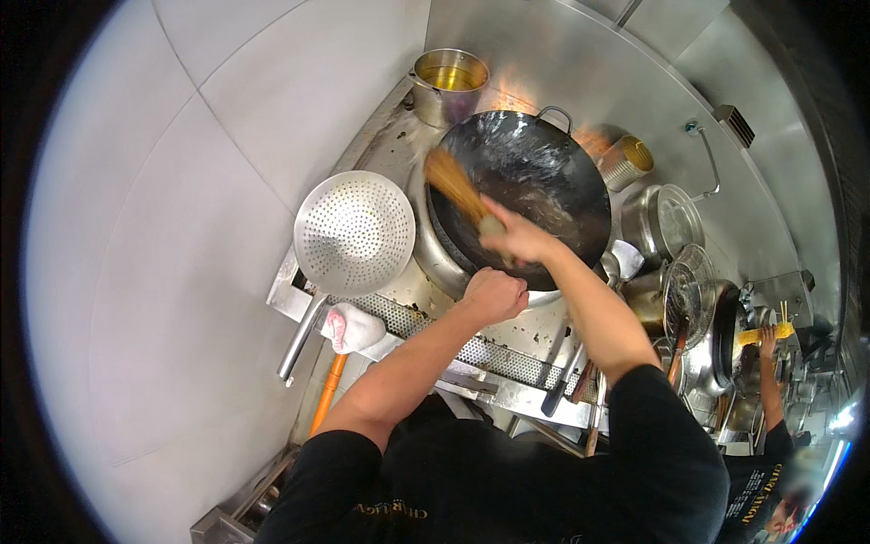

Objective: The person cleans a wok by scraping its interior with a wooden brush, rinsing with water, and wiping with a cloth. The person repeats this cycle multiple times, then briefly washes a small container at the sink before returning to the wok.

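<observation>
A large dark wok [544, 183] sits tilted on a round stove ring [423, 234], with wet, whitish streaks across its inside. My right hand [522, 234] grips a bamboo wok brush [454, 180] by its bound end, and its bristles reach over the wok's left rim. Both look blurred. At the wok's near edge, my left hand [495, 295] is closed in a fist around what appears to be a handle, which the fingers hide. The wok's far loop handle [556, 112] stands free. Flames [513, 95] show behind the wok.
Left of the wok lies a perforated strainer [355, 234], near a folded cloth [353, 328]. A metal pot of yellow liquid [450, 78] stands at the back corner. A ribbed can [629, 163], lidded pot [663, 221] and wire skimmer [688, 299] are rightward. A co-worker's hand [768, 340] is farther right.
</observation>
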The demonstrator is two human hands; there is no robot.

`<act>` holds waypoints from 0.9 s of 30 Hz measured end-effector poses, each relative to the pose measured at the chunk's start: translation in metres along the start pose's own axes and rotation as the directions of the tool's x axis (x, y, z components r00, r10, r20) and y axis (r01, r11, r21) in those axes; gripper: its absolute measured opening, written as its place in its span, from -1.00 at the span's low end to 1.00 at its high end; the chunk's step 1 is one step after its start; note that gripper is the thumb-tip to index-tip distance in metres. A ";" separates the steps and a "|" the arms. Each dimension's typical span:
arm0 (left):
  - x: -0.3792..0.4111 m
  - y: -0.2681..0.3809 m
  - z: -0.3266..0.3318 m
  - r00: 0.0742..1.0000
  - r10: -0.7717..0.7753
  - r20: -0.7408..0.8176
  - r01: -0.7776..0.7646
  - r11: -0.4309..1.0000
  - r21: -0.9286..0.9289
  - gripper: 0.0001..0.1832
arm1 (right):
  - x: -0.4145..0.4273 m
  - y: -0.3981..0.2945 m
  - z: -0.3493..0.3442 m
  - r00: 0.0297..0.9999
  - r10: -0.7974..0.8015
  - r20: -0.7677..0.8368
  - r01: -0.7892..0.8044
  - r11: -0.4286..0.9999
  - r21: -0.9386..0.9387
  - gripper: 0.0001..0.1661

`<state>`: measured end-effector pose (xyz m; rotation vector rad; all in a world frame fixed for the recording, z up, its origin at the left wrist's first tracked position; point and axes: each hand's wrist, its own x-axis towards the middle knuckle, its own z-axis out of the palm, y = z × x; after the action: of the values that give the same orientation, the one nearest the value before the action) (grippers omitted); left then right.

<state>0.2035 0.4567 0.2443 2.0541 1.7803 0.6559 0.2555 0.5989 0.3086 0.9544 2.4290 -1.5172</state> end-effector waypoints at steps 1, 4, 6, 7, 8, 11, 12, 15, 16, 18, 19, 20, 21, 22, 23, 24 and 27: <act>0.000 -0.001 0.004 1.000 0.000 -0.018 0.000 1.000 -0.009 -0.68 | -0.034 -0.015 -0.007 0.986 0.110 0.125 -0.101 0.992 -0.079 0.12; 0.000 0.006 0.002 1.000 0.004 -0.018 -0.005 1.000 -0.024 -0.68 | -0.100 0.001 -0.058 0.878 0.446 0.172 -0.371 0.863 -0.343 0.11; 0.006 0.012 -0.002 0.999 0.041 -0.010 -0.042 0.999 -0.032 -0.67 | -0.112 0.098 -0.105 0.934 0.355 0.027 -0.231 0.661 -0.714 0.09; 0.004 0.009 -0.001 1.000 0.029 -0.009 -0.029 0.999 -0.028 -0.67 | -0.109 0.010 -0.103 0.770 0.630 -0.103 -0.543 0.562 -0.624 0.07; 0.001 0.006 -0.001 1.000 0.018 -0.007 -0.018 1.000 -0.025 -0.67 | -0.076 0.038 -0.118 0.848 0.511 -0.138 -0.442 0.541 -0.715 0.04; 0.004 0.009 0.000 0.999 0.032 0.015 -0.032 0.999 -0.005 -0.68 | 0.002 0.065 -0.112 0.869 0.381 -0.316 -0.491 0.740 -0.460 0.08; 0.005 0.008 0.000 1.000 0.024 0.011 -0.024 1.000 0.014 -0.68 | 0.010 0.061 -0.089 0.884 0.354 -0.305 -0.450 0.818 -0.357 0.07; 0.003 0.009 0.002 1.000 -0.002 -0.010 0.003 0.999 0.043 -0.70 | 0.002 0.042 -0.031 0.912 0.408 -0.048 -0.409 0.892 -0.191 0.10; 0.002 0.009 0.001 1.000 -0.007 -0.024 0.008 0.999 0.045 -0.70 | -0.017 0.046 -0.025 0.935 0.355 -0.012 -0.341 0.886 -0.314 0.10; 0.001 0.008 0.002 0.999 -0.025 -0.026 0.026 0.999 0.048 -0.71 | -0.070 0.028 -0.035 0.912 0.404 0.072 -0.307 0.789 -0.533 0.08; 0.000 0.009 0.004 0.999 -0.013 -0.033 0.014 0.999 0.039 -0.71 | -0.099 0.013 -0.050 0.860 0.501 0.096 -0.339 0.702 -0.627 0.04; 0.003 0.012 0.007 0.999 0.022 -0.042 -0.021 0.999 0.024 -0.71 | -0.117 0.066 -0.077 0.928 0.367 0.072 -0.177 0.602 -0.778 0.07; 0.005 0.011 0.008 0.998 0.028 -0.063 -0.027 0.999 0.021 -0.70 | -0.118 0.060 -0.096 0.886 0.463 0.036 -0.260 0.560 -0.786 0.07; 0.001 0.014 0.009 0.999 0.029 -0.043 -0.029 0.999 0.014 -0.70 | -0.108 0.043 -0.112 0.828 0.559 -0.046 -0.403 0.535 -0.743 0.06; 0.000 0.015 0.007 0.999 0.040 -0.033 -0.039 0.999 0.011 -0.70 | -0.091 0.039 -0.125 0.797 0.591 -0.126 -0.504 0.536 -0.677 0.06; 0.006 0.013 0.003 0.998 0.049 -0.035 -0.048 0.999 0.019 -0.69 | -0.070 0.040 -0.132 0.806 0.562 -0.183 -0.546 0.591 -0.594 0.06; 0.006 0.014 0.003 0.999 0.032 -0.030 -0.031 0.999 0.028 -0.69 | -0.018 0.061 -0.085 0.885 0.406 -0.228 -0.465 0.799 -0.381 0.06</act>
<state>0.2172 0.4609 0.2500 2.1053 1.7863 0.6795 0.3225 0.6810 0.3108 1.4172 2.2524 -0.7432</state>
